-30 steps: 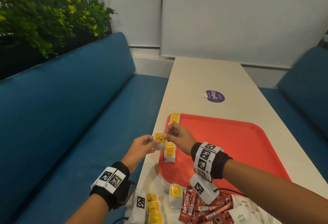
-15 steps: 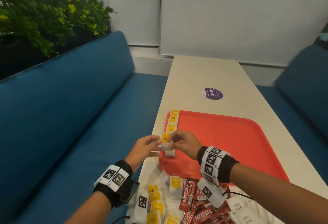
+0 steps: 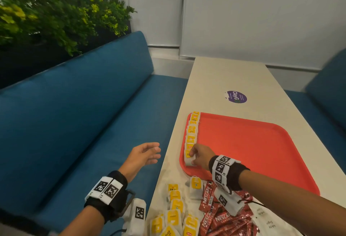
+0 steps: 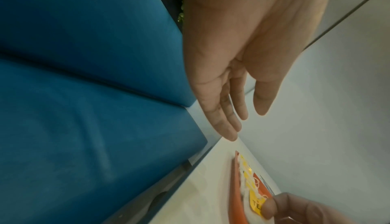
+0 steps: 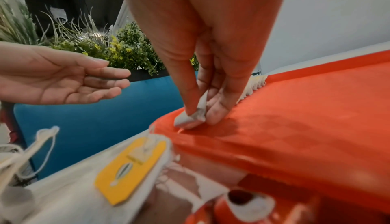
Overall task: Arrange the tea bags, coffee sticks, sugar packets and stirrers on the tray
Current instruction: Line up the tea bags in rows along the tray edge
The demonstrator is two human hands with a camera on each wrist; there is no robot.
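One tea bag [image 5: 193,116] pinched in right hand [image 3: 200,156] grip, set at near end of row of tea bags [image 3: 192,132] along tray [image 3: 262,151] left rim, probably to extend it. Left hand [image 3: 142,156] spread, empty, off bench [image 3: 224,78] edge. Loose tea bags, coffee sticks [image 3: 221,219], sugar packets [image 3: 265,219] heaped nearby. Blue sofa [image 3: 74,123], plants [image 3: 56,11] behind.

seat: blue padded bench [image 3: 78,123] runs along my left, a second blue seat [image 3: 329,93] to my right | worktop: long pale worktop [image 3: 224,78] with a round purple sticker [image 3: 236,96] | behind: leafy green plants [image 3: 56,16] above the backrest | far end: plain white wall panels [image 3: 262,14], even indoor light
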